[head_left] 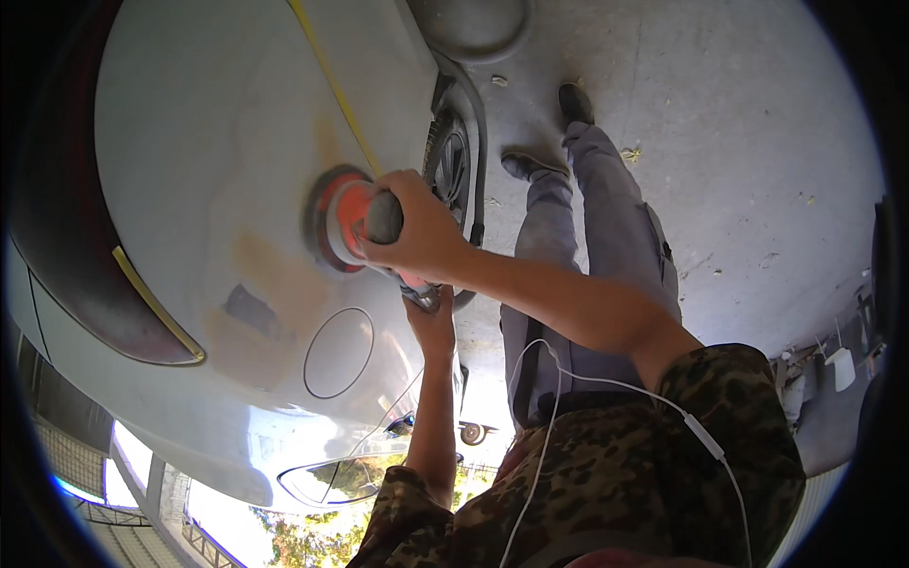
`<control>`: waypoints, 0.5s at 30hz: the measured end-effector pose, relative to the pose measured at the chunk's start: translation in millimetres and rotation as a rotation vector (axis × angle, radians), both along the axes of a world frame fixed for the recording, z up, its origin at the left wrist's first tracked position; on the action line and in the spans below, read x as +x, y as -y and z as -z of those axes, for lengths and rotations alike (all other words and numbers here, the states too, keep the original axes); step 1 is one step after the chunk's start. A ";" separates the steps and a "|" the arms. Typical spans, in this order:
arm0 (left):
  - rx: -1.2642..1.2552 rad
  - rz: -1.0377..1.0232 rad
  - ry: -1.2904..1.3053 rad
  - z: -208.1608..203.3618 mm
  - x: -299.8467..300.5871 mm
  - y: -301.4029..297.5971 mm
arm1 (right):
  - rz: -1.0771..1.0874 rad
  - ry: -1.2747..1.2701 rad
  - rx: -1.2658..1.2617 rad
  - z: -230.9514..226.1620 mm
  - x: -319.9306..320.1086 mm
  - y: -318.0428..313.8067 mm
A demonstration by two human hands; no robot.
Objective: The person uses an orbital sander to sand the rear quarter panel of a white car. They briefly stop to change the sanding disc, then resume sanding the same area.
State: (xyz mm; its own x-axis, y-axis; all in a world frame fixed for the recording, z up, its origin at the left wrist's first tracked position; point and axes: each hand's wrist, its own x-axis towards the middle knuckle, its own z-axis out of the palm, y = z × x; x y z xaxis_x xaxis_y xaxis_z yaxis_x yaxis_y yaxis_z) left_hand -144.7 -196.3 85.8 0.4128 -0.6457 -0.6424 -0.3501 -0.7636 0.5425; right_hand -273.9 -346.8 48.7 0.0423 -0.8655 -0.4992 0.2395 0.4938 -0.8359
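A red-orange orbital sander (353, 210) with a dark round pad stands with its pad against the pale silver car panel (208, 161). My right hand (414, 227) is wrapped over its black top grip. Just below, my left hand (433, 320) is closed round the sander's handle end, its fingers partly hidden. Tan sanded patches (265, 270) and a dark grey spot (248, 308) show on the panel beside the pad. The round fuel flap (339, 352) lies below the sander, and a yellow tape strip (333, 83) runs above it.
A dark tail light (104, 275) edged with yellow tape (156, 305) is at the left. A grey hose (478, 142) curves past the wheel (449, 161). My feet (530, 166) stand on the concrete floor (739, 142), which has scattered scraps. A white cable (615, 381) crosses my torso.
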 end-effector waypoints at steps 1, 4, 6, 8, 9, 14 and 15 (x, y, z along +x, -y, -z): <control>0.063 -0.019 0.003 -4.2 0.9 -11.2 | -0.015 -0.001 -0.001 -1.9 2.9 -13.8; 0.203 -0.041 0.059 -10.9 1.2 -33.9 | -0.037 0.023 -0.019 -3.3 8.8 -37.7; 0.138 -0.052 -0.008 -7.0 -0.2 -33.5 | -0.021 0.033 -0.048 -1.8 9.2 -37.5; 0.152 -0.022 0.046 2.9 -2.8 -20.3 | 0.009 0.030 -0.092 2.5 6.4 -23.8; 0.071 -0.070 -0.033 7.7 -6.0 -12.2 | 0.016 0.022 -0.095 4.7 3.6 -13.6; -0.037 0.031 0.021 20.6 -8.0 36.5 | 0.065 0.076 -0.067 14.5 -16.1 45.5; -0.018 0.053 0.067 19.0 -6.3 41.0 | 0.058 0.081 -0.031 13.8 -18.3 51.3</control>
State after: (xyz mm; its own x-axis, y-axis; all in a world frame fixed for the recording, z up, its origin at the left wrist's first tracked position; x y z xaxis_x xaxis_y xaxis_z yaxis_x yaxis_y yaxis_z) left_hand -151.0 -237.3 66.8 0.4196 -0.6787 -0.6028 -0.4254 -0.7337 0.5299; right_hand -292.1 -398.1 34.9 0.0308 -0.8827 -0.4690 0.3347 0.4512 -0.8273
